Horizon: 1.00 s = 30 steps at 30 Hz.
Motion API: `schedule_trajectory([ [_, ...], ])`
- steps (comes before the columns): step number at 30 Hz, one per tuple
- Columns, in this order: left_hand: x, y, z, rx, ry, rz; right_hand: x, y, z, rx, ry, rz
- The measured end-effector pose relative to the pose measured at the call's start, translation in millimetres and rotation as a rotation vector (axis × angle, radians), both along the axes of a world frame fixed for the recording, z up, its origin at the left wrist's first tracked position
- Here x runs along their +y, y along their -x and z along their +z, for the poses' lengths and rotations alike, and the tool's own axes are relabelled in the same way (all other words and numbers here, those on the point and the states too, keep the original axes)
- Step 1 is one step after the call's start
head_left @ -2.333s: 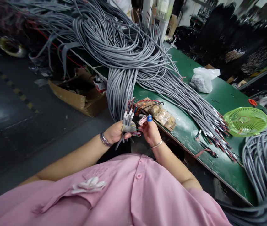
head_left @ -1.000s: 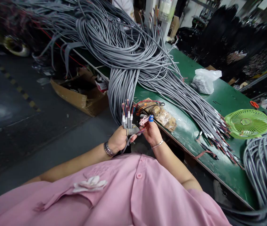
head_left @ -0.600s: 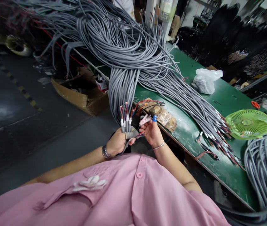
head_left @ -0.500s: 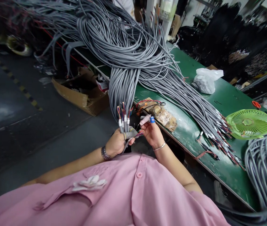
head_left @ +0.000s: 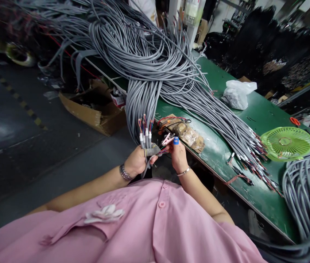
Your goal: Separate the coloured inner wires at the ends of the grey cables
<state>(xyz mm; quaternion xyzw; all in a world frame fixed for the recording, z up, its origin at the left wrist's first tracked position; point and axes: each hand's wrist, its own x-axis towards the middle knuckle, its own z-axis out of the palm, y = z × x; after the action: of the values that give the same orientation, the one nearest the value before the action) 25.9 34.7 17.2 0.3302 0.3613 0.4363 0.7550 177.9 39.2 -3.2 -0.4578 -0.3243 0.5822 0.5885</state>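
Observation:
My left hand [head_left: 136, 160] is closed around several grey cables [head_left: 146, 143], whose white-banded ends and coloured strands point upward. One cable end lies crosswise in that grip, its thin coloured wires [head_left: 165, 149] fanning to the right. At these wires the fingers of my right hand [head_left: 179, 156] are pinched together. A blue band [head_left: 176, 140] wraps one of its digits. Beside the band is a pale pink piece [head_left: 167, 139]; whether it is a finger wrapping or a held item I cannot tell. The right fingertips are partly hidden.
A heap of grey cables [head_left: 144, 54] covers much of the green table [head_left: 253, 120]. Close to the right hand, a taped block [head_left: 189, 135] sits at the table edge. Further right are a green fan [head_left: 287, 143] and a plastic bag [head_left: 238, 94]. A cardboard box [head_left: 86, 113] stands on the floor.
My right hand has turned, and its fingers have closed in on the coloured wires. The left hand, with its cables, has shifted slightly right.

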Motion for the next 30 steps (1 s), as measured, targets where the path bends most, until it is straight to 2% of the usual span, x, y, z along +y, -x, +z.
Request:
schedule_trajectory([
  [4,4.2,-3.1,-1.8,-0.011,0.044,-0.014,6.1,3.3,-2.9,0.203,0.040,0.129],
  [7,5.7,-4.7,-5.5,-0.002,0.037,-0.034,11.6,6.4,-1.5,0.314,0.061,0.100],
  [11,6.0,-4.8,-11.0,0.023,0.016,-0.045,13.2,8.1,-0.9,0.329,0.089,0.027],
  [15,3.8,-2.1,-11.8,0.022,0.015,-0.024,10.0,6.4,1.3,0.360,0.131,0.083],
  [20,-9.3,1.0,-3.2,0.046,-0.026,0.049,4.4,2.8,9.9,0.421,0.182,0.174],
  [25,-21.4,-2.5,3.5,0.053,-0.042,0.156,-0.4,2.8,12.9,0.331,0.134,0.138],
  [30,-20.6,-9.5,0.6,0.055,-0.018,0.212,-0.4,1.9,12.8,0.317,0.159,0.131],
])
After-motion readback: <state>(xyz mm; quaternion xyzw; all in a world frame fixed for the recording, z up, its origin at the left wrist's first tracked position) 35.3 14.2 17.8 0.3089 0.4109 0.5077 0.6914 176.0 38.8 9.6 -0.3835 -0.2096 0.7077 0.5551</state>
